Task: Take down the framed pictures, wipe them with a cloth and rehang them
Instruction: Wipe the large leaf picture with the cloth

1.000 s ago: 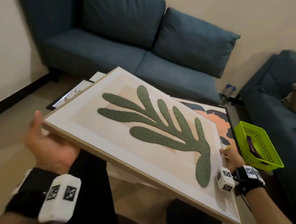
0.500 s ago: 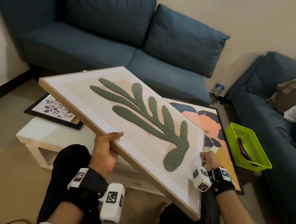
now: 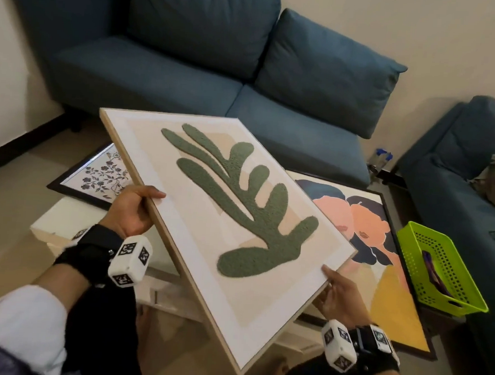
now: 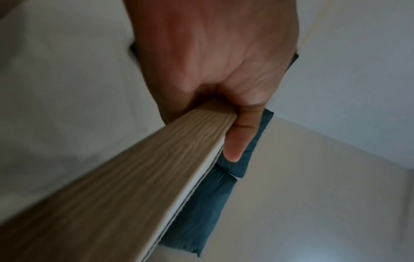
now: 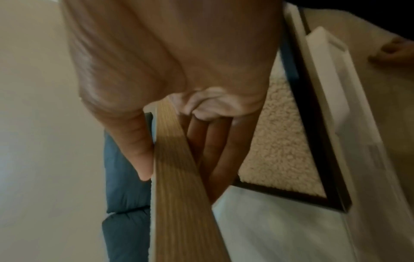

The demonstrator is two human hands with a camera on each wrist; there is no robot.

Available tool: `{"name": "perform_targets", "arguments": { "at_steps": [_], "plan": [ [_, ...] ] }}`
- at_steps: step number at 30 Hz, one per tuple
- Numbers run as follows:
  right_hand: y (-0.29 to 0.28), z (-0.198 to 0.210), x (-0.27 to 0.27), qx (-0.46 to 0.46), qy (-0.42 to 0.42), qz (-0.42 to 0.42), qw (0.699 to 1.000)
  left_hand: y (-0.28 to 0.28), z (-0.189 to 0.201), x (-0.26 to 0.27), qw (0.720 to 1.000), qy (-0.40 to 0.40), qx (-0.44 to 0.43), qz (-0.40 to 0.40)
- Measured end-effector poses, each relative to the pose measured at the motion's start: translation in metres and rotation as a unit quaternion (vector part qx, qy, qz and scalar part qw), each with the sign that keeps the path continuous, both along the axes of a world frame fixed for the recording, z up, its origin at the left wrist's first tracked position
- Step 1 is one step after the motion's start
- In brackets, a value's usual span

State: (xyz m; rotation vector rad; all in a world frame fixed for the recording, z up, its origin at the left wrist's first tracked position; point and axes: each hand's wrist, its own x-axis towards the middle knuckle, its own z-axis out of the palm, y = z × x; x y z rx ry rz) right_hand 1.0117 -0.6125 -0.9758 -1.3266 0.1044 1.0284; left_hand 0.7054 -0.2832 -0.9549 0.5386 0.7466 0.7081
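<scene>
Leaf picture [image 3: 233,215] face shows from head only.

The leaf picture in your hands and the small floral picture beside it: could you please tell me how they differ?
The leaf picture has a light wooden frame; the floral picture has a black one. The leaf picture is held tilted in the air, gripped by the left hand and right hand; the floral picture lies flat, partly hidden behind it. The leaf picture looks far larger. Both show plant motifs.
</scene>
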Motion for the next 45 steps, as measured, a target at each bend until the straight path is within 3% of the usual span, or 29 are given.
{"name": "perform_targets", "arguments": {
  "at_steps": [7, 15, 22, 27, 31, 39, 42, 45],
  "plan": [
    [-0.006, -0.019, -0.047, 0.05, 0.084, -0.035, 0.995, 0.048, -0.007, 0.024, 0.987, 0.123, 0.065, -0.079],
    [0.026, -0.035, -0.09, 0.073, 0.145, -0.062, 0.985, 0.108, -0.025, 0.043, 0.946, 0.226, 0.124, -0.195],
    [0.069, -0.071, -0.141, 0.057, 0.129, -0.109, 0.984, 0.17, -0.052, 0.057, 0.866, 0.393, 0.183, -0.251],
    [0.108, -0.086, -0.174, 0.04, 0.14, -0.179, 0.973, 0.195, -0.051, 0.077, 0.844, 0.434, 0.188, -0.252],
    [0.14, -0.089, -0.201, 0.05, 0.198, -0.227, 0.952, 0.22, -0.064, 0.092, 0.829, 0.474, 0.208, -0.212],
    [0.169, -0.103, -0.23, 0.028, 0.216, -0.206, 0.954, 0.263, -0.102, 0.085, 0.808, 0.507, 0.243, -0.177],
    [0.171, -0.11, -0.235, 0.014, 0.222, -0.174, 0.959, 0.287, -0.128, 0.081, 0.773, 0.542, 0.282, -0.171],
    [0.173, -0.117, -0.235, 0.006, 0.219, -0.162, 0.962, 0.276, -0.126, 0.087, 0.74, 0.567, 0.326, -0.155]
  ]
}}
